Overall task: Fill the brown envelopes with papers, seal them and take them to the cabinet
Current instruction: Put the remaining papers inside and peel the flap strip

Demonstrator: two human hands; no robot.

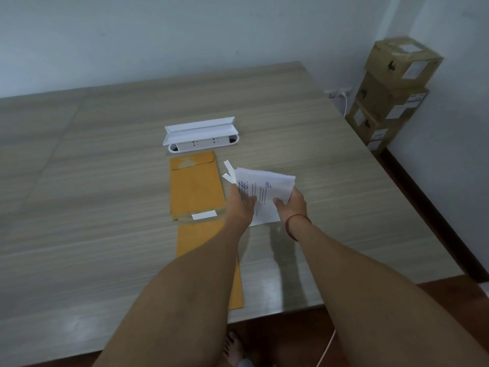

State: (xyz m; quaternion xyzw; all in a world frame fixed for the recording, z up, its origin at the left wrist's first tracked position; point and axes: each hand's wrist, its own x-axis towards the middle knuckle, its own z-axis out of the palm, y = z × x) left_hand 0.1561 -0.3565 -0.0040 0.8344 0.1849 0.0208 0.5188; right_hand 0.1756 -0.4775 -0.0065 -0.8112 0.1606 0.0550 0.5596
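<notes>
Two brown envelopes lie end to end on the wooden table (105,181). The far envelope (194,186) has its flap folded at the top. The near envelope (203,247) runs under my left forearm toward the table's front edge, with a white strip (204,215) at its top flap. Both my hands hold a stack of printed white papers (267,189) just right of the far envelope. My left hand (239,205) grips the stack's left side. My right hand (291,205), with a red string on the wrist, grips its right side. Small white paper strips (228,170) lie beside the stack.
A white socket box (202,137) with its lid raised is set in the table behind the envelopes. Three stacked cardboard boxes (391,96) stand in the right corner by a wall outlet (337,94). The table's right edge and front edge border dark floor.
</notes>
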